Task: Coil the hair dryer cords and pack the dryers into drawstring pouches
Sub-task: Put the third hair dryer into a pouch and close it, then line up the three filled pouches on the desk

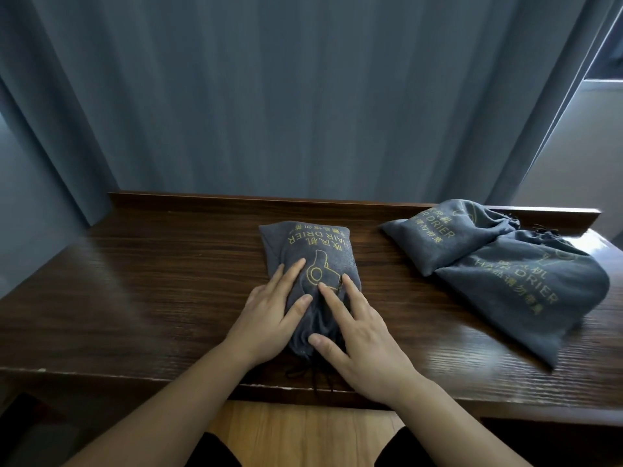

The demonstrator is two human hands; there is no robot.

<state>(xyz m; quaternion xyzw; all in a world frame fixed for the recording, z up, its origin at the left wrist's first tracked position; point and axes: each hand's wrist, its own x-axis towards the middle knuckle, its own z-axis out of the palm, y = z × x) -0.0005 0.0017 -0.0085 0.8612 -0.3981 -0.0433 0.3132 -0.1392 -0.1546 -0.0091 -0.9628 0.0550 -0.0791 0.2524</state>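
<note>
A grey drawstring pouch with yellow "HAIR DRIER" lettering lies in the middle of the dark wooden table, its gathered mouth toward me. It looks filled; no dryer or cord shows. My left hand lies flat on its left side with fingers straight. My right hand presses flat on its right side near the mouth. The black drawstring trails over the table's front edge between my wrists.
Two more filled grey pouches lie at the right: one near the back rail, the other overlapping it toward the right edge. Blue-grey curtains hang behind the table. Wooden floor shows below the front edge.
</note>
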